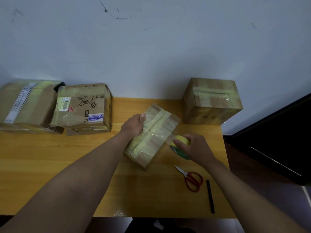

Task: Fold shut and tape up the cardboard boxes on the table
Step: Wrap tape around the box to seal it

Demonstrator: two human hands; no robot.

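A small flat cardboard box [158,132], folded shut and covered in yellowish clear tape, lies slanted at the middle of the wooden table [50,165]. My left hand [133,126] grips its left edge, thumb on top. My right hand [195,147] holds a yellow tape roll [181,143] at the box's right side, and a strip of clear tape runs from the roll onto the box. A taped cube-shaped box [212,101] stands at the back right. Two more taped boxes sit at the back left, a printed one [84,106] and a larger one [27,105].
Red-handled scissors [191,179] and a black pen [210,196] lie on the table near its front right. A pale wall rises behind the table. Dark furniture [277,140] stands to the right, past the table's edge.
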